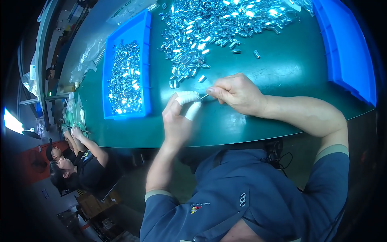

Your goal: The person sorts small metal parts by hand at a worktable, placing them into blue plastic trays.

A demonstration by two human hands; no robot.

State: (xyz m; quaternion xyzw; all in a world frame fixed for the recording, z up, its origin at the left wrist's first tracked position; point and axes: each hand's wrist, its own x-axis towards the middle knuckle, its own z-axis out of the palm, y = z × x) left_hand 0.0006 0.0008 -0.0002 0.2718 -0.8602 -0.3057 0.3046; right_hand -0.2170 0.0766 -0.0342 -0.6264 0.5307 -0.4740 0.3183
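My left hand (173, 115), its thumb and a finger wrapped in white coverings, is closed in a pinch above the near part of the green table. Whatever sits between those fingertips is too small to make out. From the right, my right hand (240, 94) pinches a thin metal rod (204, 96) between thumb and forefinger. The rod's far end meets the covered fingertips of my left hand. Just beyond both hands lies a large loose pile of small shiny metal pieces (189, 52), with a few strays near its edge.
At the left stands a blue tray (148, 80) with many similar metal pieces in it. Another blue tray (342, 44) is at the right edge of the green table (278, 76). Clear plastic bags (86, 60) lie beyond the left tray. Two people (76, 165) work farther left.
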